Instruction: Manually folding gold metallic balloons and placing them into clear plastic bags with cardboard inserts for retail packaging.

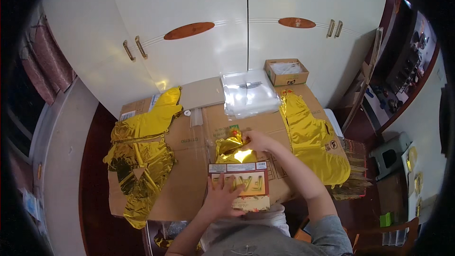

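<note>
The left hand (222, 199) lies with fingers spread on the printed card packet (256, 202) at the near edge of the cardboard-covered surface (189, 180); the right hand (256, 141) meets the bunched gold foil (226, 152) just beyond, though whether its grip pinches foil cannot be told. Steady left pressure and light right fingertips should spare the thin foil from tearing.

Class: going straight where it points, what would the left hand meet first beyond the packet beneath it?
Most likely the crumpled gold foil, just past the printed packet, though depth is unclear.
</note>
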The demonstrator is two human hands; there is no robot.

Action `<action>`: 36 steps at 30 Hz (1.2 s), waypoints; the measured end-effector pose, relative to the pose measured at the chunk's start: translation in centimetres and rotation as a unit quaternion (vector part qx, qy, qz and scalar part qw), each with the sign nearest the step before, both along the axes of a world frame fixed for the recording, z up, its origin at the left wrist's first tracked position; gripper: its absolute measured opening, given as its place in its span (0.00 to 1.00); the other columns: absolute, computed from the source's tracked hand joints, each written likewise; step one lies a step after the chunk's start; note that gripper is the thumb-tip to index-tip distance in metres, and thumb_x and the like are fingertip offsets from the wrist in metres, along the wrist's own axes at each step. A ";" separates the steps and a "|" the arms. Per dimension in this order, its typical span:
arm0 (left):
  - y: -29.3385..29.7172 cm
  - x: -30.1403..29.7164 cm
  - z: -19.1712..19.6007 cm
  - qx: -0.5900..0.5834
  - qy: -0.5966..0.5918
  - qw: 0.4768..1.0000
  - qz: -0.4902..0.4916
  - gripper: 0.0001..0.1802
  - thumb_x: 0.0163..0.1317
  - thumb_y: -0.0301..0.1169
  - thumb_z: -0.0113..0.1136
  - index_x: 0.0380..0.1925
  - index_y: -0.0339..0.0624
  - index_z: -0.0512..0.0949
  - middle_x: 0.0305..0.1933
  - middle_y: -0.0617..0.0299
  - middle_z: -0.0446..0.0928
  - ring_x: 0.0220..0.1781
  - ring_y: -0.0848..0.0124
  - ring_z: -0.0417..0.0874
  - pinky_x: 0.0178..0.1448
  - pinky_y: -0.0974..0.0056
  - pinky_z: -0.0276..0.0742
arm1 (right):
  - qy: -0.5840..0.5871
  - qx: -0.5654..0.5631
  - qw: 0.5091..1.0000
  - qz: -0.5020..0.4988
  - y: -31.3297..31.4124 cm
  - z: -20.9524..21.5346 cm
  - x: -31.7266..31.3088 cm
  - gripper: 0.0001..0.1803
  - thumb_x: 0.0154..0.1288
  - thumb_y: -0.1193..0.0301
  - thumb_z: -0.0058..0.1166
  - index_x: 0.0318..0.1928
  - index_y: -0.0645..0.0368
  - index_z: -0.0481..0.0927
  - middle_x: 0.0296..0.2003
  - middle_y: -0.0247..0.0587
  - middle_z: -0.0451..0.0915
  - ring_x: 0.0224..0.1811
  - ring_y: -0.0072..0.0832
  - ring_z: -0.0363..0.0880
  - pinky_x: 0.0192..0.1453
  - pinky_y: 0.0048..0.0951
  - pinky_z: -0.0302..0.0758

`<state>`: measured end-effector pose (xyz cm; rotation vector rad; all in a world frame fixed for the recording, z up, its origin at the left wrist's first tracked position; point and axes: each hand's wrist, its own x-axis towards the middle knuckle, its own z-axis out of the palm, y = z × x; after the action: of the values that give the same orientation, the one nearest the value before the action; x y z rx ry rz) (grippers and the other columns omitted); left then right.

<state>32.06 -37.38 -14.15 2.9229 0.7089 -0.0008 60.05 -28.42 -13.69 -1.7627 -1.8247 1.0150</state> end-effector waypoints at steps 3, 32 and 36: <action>0.1 0.0 0.0 0.001 -0.009 1.000 -0.005 0.52 0.39 0.72 0.64 0.66 0.65 0.67 0.71 0.46 0.57 0.74 0.33 0.51 0.66 0.18 0.41 | 0.001 0.093 0.996 -0.011 0.1 -1.5 0.5 0.27 0.44 0.67 0.73 0.43 0.63 0.75 0.44 0.53 0.78 0.48 0.43 0.77 0.50 0.36 0.74; 0.0 0.2 0.4 -0.009 0.008 1.000 -0.003 0.51 0.43 0.70 0.63 0.67 0.62 0.66 0.73 0.45 0.56 0.75 0.33 0.49 0.66 0.18 0.41 | 0.188 0.027 0.975 -0.114 -4.5 -0.1 0.1 0.42 0.53 0.70 0.69 0.65 0.68 0.61 0.49 0.51 0.77 0.50 0.40 0.77 0.56 0.34 0.75; 0.1 0.3 0.5 -0.016 0.020 1.000 -0.009 0.53 0.42 0.71 0.63 0.68 0.62 0.66 0.74 0.48 0.55 0.76 0.33 0.48 0.66 0.18 0.41 | 0.231 0.052 0.971 -0.028 -3.9 -3.3 0.6 0.31 0.55 0.73 0.67 0.59 0.66 0.72 0.44 0.49 0.82 0.45 0.32 0.80 0.45 0.32 0.77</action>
<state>32.40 -37.23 -13.67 2.9064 0.6825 -0.0721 60.63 -32.32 -17.00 -1.3644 -1.4981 1.1662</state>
